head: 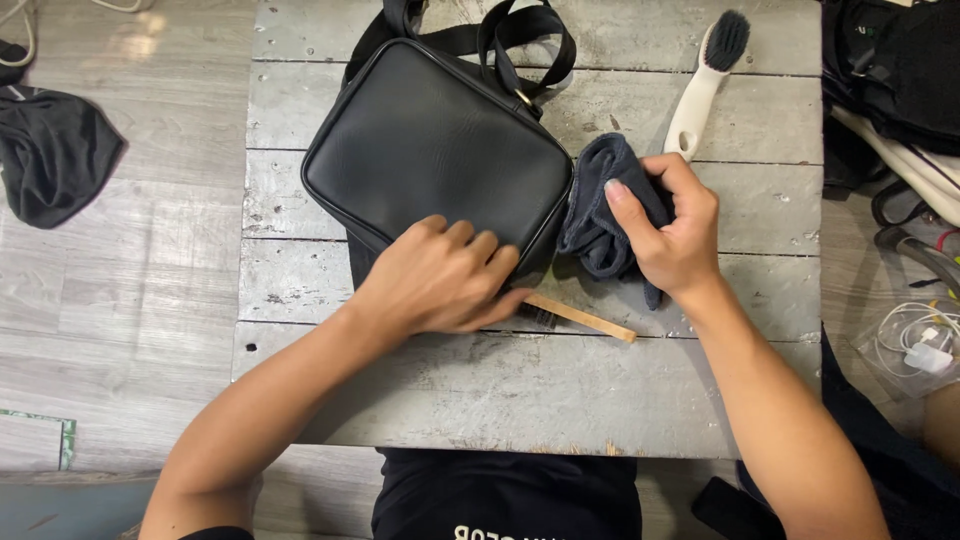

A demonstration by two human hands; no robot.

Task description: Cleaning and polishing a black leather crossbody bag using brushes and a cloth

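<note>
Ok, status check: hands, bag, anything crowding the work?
Left hand flat on black bag's near edge. Right hand gripping dark cloth beside bag. Small wooden-handled brush under left hand; white-handled brush lying clear at top right.

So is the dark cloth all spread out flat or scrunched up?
Scrunched up. The dark cloth is bunched in folds inside the right hand, beside the black bag.

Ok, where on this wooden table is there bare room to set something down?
Bare planks on the table nearest the person, and left of the black bag. Crowded around the right hand, dark cloth and white brush.
</note>
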